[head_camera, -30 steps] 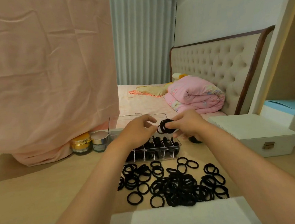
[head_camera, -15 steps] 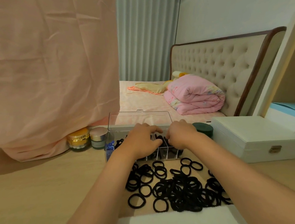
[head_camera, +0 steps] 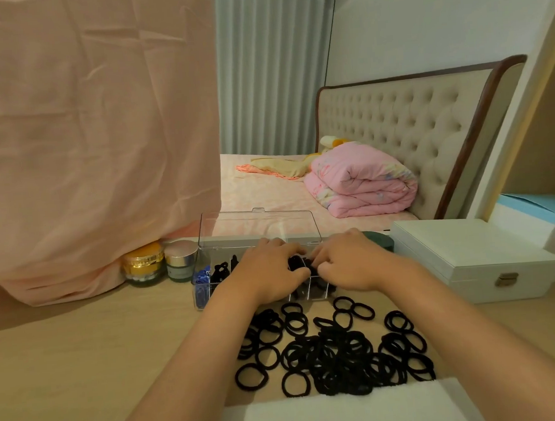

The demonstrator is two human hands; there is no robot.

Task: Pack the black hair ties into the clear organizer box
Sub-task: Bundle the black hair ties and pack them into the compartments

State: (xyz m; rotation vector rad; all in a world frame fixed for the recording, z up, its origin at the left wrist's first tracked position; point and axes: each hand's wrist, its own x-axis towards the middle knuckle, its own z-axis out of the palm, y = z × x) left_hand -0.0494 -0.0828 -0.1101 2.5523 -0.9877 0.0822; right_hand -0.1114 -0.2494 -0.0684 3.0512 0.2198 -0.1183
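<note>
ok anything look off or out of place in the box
Only the blue items in the leftmost compartment of the clear organizer box: the other visible compartments hold black hair ties. Nothing looks spilled or damaged.

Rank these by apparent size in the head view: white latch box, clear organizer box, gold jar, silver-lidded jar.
1. white latch box
2. clear organizer box, lid raised
3. gold jar and silver-lidded jar: they look nearly alike, too close to rank
</note>
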